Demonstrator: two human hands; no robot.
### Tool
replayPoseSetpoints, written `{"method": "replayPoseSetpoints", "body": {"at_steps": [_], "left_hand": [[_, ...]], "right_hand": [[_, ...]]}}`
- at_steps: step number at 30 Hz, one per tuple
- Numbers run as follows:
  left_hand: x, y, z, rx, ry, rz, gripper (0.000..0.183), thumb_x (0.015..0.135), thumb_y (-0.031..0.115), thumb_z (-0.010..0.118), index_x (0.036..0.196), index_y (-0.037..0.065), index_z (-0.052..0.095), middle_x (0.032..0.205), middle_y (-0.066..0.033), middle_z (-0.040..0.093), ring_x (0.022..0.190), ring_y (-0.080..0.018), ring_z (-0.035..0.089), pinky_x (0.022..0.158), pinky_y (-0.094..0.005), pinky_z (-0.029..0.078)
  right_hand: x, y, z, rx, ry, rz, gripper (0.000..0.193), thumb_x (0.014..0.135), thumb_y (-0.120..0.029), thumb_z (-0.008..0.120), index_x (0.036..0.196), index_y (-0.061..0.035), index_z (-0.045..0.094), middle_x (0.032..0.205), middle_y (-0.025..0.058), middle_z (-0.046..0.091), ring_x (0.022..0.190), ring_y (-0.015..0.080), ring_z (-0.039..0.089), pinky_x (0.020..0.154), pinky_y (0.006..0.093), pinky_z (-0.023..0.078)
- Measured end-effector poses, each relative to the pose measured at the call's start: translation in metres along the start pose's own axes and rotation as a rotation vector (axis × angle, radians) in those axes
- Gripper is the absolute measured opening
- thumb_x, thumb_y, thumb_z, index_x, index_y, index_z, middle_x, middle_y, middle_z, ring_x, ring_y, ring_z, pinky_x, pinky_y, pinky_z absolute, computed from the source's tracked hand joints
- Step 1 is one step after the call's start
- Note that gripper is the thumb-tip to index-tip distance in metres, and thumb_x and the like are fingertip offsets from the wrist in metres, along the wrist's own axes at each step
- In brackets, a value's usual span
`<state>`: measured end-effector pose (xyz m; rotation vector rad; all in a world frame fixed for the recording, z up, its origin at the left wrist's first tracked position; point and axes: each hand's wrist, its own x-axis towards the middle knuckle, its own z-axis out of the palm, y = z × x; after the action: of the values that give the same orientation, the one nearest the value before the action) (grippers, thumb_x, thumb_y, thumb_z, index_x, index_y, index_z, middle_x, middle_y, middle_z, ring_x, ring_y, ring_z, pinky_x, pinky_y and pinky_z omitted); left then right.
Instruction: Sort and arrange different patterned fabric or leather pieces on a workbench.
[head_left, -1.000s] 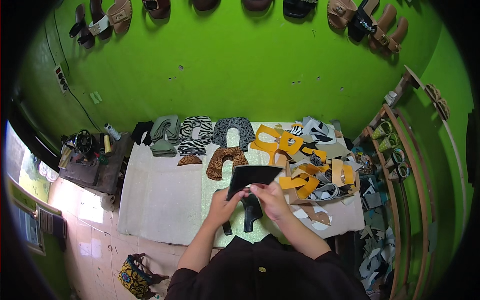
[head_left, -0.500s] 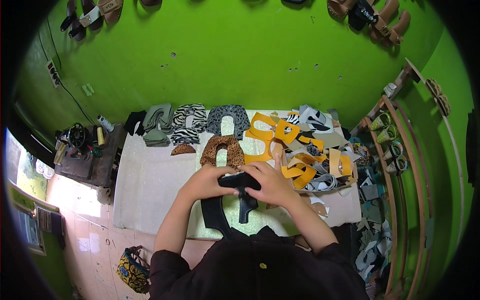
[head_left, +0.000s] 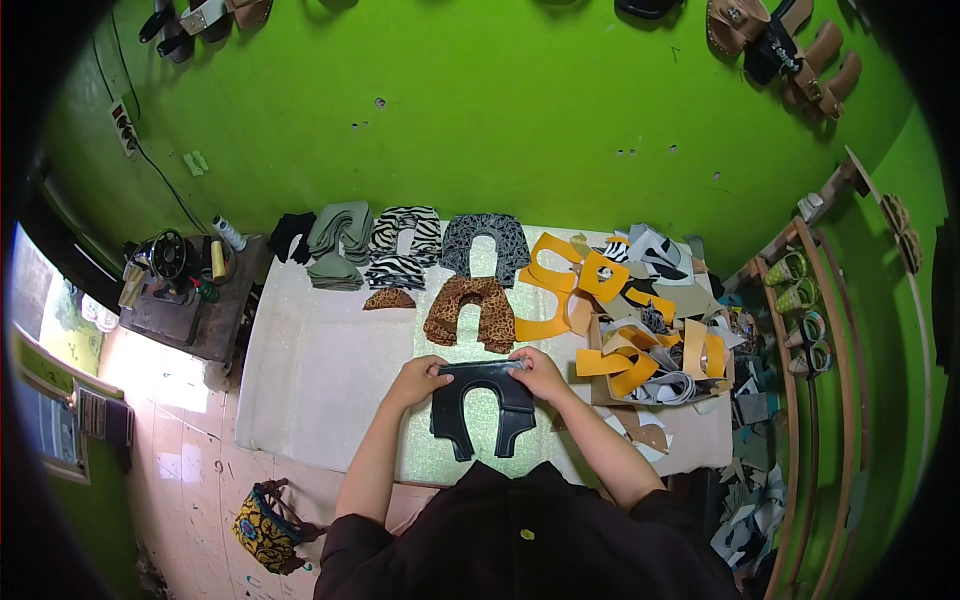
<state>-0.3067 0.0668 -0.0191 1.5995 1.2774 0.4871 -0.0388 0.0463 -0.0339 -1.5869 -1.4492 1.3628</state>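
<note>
Black U-shaped leather pieces (head_left: 450, 408), apparently stacked, are held by their upper corners over the near edge of the table. My left hand (head_left: 418, 382) pinches the upper left corner, thumb on the face. At the upper right corner, my right hand (head_left: 538, 376) grips in the same way. The open side of the U points toward me. Just beyond lies a stack of leopard-print U-shaped pieces (head_left: 445, 318), and beside it a small leopard half-round piece (head_left: 388, 300). Zebra-print pieces (head_left: 420, 235), dark grey patterned pieces (head_left: 515, 240) and grey-green pieces (head_left: 335, 272) line the far edge.
A box (head_left: 720, 370) heaped with yellow, grey and white offcuts stands at the table's right. A sewing machine (head_left: 165, 275) is on the left. A patterned bag (head_left: 262, 530) lies on the floor. Wooden racks (head_left: 790, 420) with shoes flank the right wall.
The black pieces went from bent and uneven between my hands to spread flat with edges lined up. My hands moved apart to the upper corners. The whole view shifted slightly.
</note>
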Motion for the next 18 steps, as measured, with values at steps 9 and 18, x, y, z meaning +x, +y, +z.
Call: {"method": "replayPoseSetpoints", "body": {"at_steps": [9, 18], "left_hand": [[0.002, -0.008, 0.015, 0.156, 0.265, -0.025, 0.035, 0.069, 0.023, 0.076, 0.096, 0.004, 0.064, 0.072, -0.0113, 0.061, 0.068, -0.0224, 0.061, 0.063, -0.0320, 0.047], [0.000, -0.010, 0.019, 0.159, 0.253, -0.101, 0.035, 0.071, 0.031, 0.073, 0.094, 0.006, 0.065, 0.075, -0.0101, 0.064, 0.071, -0.0255, 0.063, 0.064, -0.0355, 0.048]], "right_hand": [[0.001, 0.011, 0.024, -0.544, 0.189, 0.049, 0.029, 0.072, -0.026, 0.071, 0.098, -0.0156, 0.060, 0.068, -0.0024, 0.053, 0.067, 0.0159, 0.056, 0.072, 0.0345, 0.038], [-0.005, 0.014, 0.017, -0.370, 0.198, 0.022, 0.027, 0.074, -0.026, 0.069, 0.097, -0.0146, 0.060, 0.065, -0.0017, 0.053, 0.066, 0.0186, 0.057, 0.078, 0.0410, 0.034]]}}
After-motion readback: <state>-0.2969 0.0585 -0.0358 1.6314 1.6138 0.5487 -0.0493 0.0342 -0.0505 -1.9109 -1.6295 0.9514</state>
